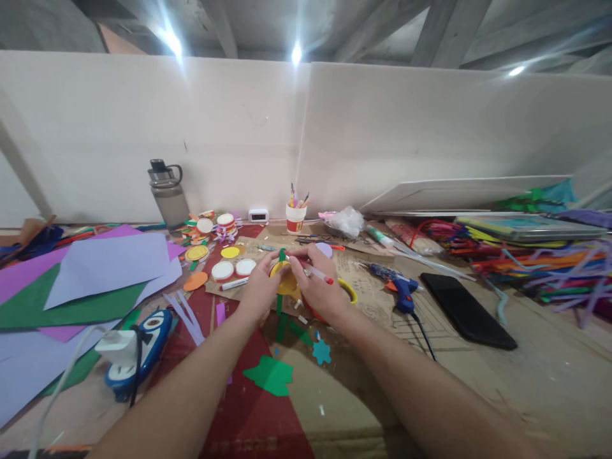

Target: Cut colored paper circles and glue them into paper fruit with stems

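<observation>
My left hand [259,290] is closed on a yellow paper disc [287,285] with a green paper strip [279,305] running above and below it. My right hand [325,290] grips a white marker with a red end [319,274], its front end over the disc. Whether the tip touches the paper is hard to see. Partly hidden under the right hand is something with a yellow rim [351,292]. Below the hands lie a green paper scrap [271,376] and a blue flower-shaped cutout [322,351]. Another marker [234,284] rests left of my left hand, near two white round lids [245,268].
On the right are a blue glue gun [405,294], a black phone [466,310] and bundled coloured strips [540,268]. Coloured paper sheets [105,268], a blue power strip [143,357] and a bottle [168,197] occupy the left. A pen cup [295,220] stands behind.
</observation>
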